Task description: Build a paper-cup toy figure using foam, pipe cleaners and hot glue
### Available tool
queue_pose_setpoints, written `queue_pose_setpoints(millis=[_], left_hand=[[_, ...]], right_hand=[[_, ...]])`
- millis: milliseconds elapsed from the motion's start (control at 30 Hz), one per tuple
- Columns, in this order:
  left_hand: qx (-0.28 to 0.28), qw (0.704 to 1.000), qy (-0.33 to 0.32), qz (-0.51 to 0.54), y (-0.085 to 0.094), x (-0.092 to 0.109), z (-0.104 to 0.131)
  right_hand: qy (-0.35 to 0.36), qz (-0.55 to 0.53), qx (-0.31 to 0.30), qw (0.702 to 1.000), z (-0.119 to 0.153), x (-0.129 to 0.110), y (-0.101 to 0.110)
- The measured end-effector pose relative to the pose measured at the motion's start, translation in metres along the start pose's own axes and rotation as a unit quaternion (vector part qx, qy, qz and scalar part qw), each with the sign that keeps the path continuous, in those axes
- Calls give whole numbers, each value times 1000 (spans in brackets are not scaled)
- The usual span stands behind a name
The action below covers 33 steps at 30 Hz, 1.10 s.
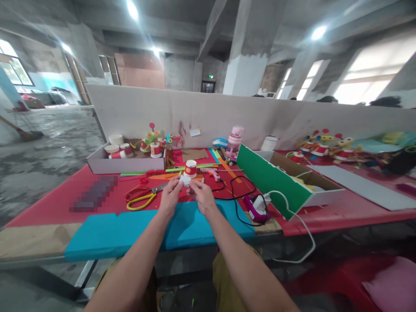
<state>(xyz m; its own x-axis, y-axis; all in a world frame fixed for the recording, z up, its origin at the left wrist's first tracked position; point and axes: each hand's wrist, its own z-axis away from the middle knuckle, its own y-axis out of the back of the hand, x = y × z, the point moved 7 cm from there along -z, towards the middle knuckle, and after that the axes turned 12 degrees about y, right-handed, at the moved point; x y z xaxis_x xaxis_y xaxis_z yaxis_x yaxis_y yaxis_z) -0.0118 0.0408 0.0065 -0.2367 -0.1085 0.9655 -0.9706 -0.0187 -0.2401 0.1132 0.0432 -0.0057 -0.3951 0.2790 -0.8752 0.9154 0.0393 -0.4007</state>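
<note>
A small white piece [185, 180], perhaps paper or card, is pinched between my two hands over the table. My left hand [170, 193] grips its left side and my right hand [202, 195] is closed at its right side. Just behind it a red and white paper cup [190, 169] stands upside down. To the right of the cup lies a pink glue gun [212, 173]. Left of my hands rest scissors [143, 200] with yellow and red handles.
At the back left a white box [126, 164] holds cups and figures. A green-sided box [269, 180] stands right, beside a purple power strip [255, 209] with looping cables. Several cup figures [321, 147] stand far right. A partition [227, 110] rises behind the table.
</note>
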Motion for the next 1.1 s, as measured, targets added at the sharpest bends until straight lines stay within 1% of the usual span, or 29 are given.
queue_pose_setpoints(millis=[100,167,233,333,400,500,600,667,700,767,800,867,933,967,1033,1100], left_hand=[[6,999,-36,-39,-4,3,3],[6,995,-63,-73,-6,7,5],[-3,993,-69,-91,-8,8,6],[-13,995,-49,-81,-8,4,6],[-25,996,-40,-76,-9,1,5],[-46,996,-26,-76,-10,-3,3],[-50,997,-6,-56,-9,-5,2],[-53,998,6,-34,-10,-4,2],[-56,998,13,-25,-11,-4,3],[-59,998,24,-12,-13,-5,4],[-59,998,30,-6,-14,-5,5],[-55,998,43,9,-14,-7,5],[-41,997,59,25,-12,-8,5],[-34,997,66,30,-11,-8,4],[-15,997,70,37,-5,-5,4],[8,997,61,49,5,1,4]], right_hand=[[-1,-21,18,1000,-1,-2,4],[15,-8,25,1000,-2,-6,7],[34,19,23,999,-3,-9,9],[51,49,17,997,-3,-9,8],[60,59,25,996,-3,-9,8],[56,37,25,997,-4,-9,8],[42,5,-20,999,-4,-11,3],[57,18,-41,997,-3,-14,0],[69,30,-37,996,-3,-15,0],[84,46,-8,995,-2,-16,2],[80,48,5,996,-1,-15,4],[50,49,13,997,-3,-12,6],[27,57,17,998,-8,-14,14],[27,66,27,997,-12,-19,23],[54,95,69,992,-20,-33,50],[84,128,115,982,-26,-48,83]])
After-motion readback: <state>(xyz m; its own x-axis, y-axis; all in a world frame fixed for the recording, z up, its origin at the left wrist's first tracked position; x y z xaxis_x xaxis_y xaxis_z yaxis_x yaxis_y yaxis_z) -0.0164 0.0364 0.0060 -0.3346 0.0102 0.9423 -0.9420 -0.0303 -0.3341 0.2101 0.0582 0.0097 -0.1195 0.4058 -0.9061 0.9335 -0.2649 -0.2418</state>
